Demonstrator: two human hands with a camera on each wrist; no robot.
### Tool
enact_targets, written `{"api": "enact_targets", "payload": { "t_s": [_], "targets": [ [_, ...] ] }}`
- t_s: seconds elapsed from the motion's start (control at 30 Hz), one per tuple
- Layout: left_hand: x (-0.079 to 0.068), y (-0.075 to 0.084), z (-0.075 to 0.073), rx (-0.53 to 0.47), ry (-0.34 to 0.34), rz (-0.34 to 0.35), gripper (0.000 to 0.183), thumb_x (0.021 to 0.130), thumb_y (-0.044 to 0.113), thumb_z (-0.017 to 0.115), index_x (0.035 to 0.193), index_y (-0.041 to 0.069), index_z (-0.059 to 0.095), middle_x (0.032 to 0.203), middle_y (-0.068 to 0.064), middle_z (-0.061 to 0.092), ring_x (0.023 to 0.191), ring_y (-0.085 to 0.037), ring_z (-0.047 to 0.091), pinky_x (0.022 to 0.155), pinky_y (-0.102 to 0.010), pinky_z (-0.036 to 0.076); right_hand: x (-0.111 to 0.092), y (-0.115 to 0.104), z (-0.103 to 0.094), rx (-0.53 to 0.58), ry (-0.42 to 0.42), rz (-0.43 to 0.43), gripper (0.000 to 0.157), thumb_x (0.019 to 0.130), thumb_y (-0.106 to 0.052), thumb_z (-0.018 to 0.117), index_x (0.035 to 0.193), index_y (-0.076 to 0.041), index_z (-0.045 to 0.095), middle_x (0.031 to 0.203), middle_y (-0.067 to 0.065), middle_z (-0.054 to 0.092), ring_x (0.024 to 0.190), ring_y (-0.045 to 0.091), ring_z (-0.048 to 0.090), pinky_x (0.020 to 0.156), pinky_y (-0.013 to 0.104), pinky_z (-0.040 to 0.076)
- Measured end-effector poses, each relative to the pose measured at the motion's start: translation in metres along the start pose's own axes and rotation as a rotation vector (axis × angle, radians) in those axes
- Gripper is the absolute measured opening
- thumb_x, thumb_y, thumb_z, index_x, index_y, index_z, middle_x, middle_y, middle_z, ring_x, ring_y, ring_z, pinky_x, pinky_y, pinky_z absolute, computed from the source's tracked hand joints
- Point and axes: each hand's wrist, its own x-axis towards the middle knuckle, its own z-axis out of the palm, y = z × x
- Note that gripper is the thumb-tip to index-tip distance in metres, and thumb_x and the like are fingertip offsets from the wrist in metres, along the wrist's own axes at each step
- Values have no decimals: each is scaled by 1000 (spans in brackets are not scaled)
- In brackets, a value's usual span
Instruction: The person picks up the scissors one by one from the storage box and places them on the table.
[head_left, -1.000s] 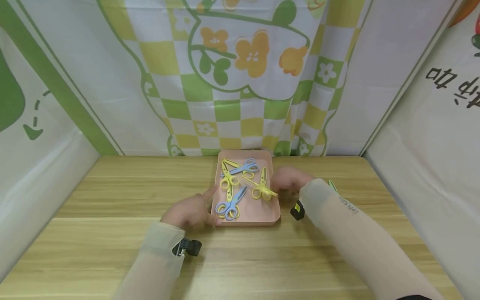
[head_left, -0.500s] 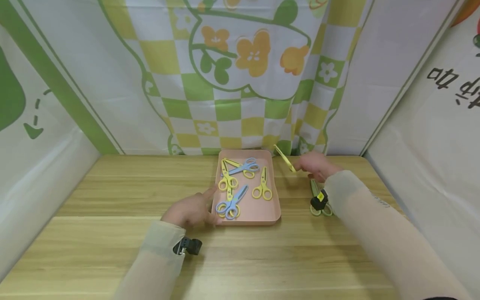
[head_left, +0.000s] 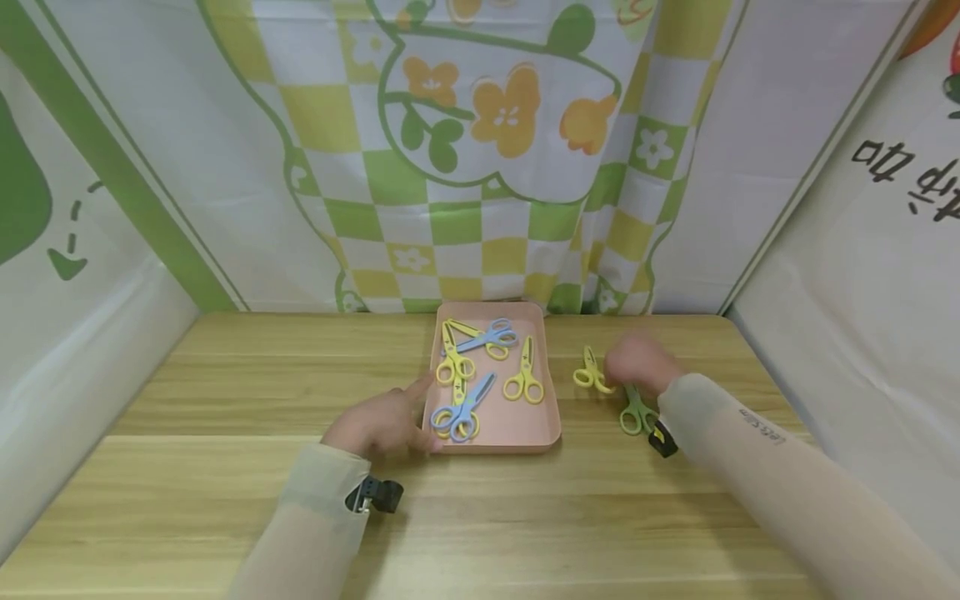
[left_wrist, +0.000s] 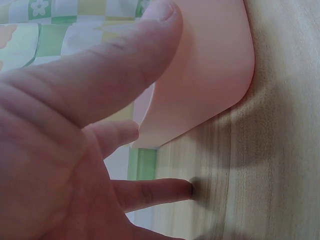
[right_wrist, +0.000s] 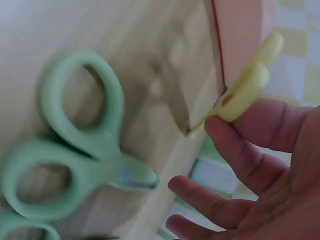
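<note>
My left hand (head_left: 382,421) rests at the near-left corner of a pink tray (head_left: 517,429), thumb at its rim and fingers fairly straight. Several scissors lie in the tray, among them blue scissors (head_left: 465,408) and yellow scissors (head_left: 525,379). To the right of the tray, my right hand (head_left: 641,362) pinches another pair of yellow scissors (right_wrist: 245,95) by the handles, blades pointing toward the table. In the right wrist view, its other fingers are spread. Green scissors (right_wrist: 102,135) lie close by on the tabletop, partly hidden by the hand in the head view.
The wooden table (head_left: 480,525) reaches to a checkered curtain (head_left: 480,225) right behind the tray. White printed panels (head_left: 847,275) stand on both sides. In the right wrist view, part of another green ring (right_wrist: 27,225) shows at the lower left edge.
My right hand has lifted one pair of yellow scissors out of the tray, carried it right and lowered it close to the table beside the green scissors. My left hand has stayed at the tray.
</note>
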Motion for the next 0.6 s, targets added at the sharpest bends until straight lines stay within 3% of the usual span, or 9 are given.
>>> {"api": "enact_targets", "payload": {
  "t_s": [0.07, 0.2, 0.3, 0.43, 0.6],
  "targets": [
    [0, 0, 0, -2, 0, 1, 109, 68, 44, 79, 152, 25, 11, 142, -32, 29, 130, -46, 24, 99, -63, 24, -2, -5, 7, 46, -15, 49, 21, 57, -6, 51, 47, -18, 38, 50, -3, 33, 45, 13, 30, 41, 26, 30],
    [-1, 0, 0, -6, 1, -9, 109, 68, 44, 79, 151, 26, 12, 142, -33, 26, 129, -48, 26, 98, -63, 25, -7, -12, 16, -9, -20, 115, 16, 66, -10, 48, 51, -16, 45, 54, 2, 44, 50, 19, 42, 47, 38, 40],
    [-1, 0, 0, -5, 1, -17, 109, 67, 45, 79, 151, 27, 12, 142, -33, 26, 128, -48, 26, 97, -64, 26, -11, -15, 20, -96, -12, 96, 18, 72, -14, 47, 55, -15, 50, 62, 6, 53, 58, 24, 50, 59, 53, 43],
    [-1, -1, 0, -3, 0, -22, 109, 68, 45, 79, 151, 27, 12, 143, -33, 26, 129, -48, 25, 98, -63, 25, -14, -18, 26, -195, -16, 35, 23, 77, -13, 47, 54, -16, 51, 62, 3, 55, 68, 24, 53, 78, 65, 38],
    [-1, -2, 1, -1, -3, -22, 109, 68, 45, 79, 151, 28, 10, 143, -32, 25, 130, -47, 24, 98, -64, 24, -17, -17, 27, -230, -40, -4, 32, 84, -16, 46, 52, -15, 50, 55, 0, 53, 68, 21, 56, 96, 62, 28]
  ]
}}
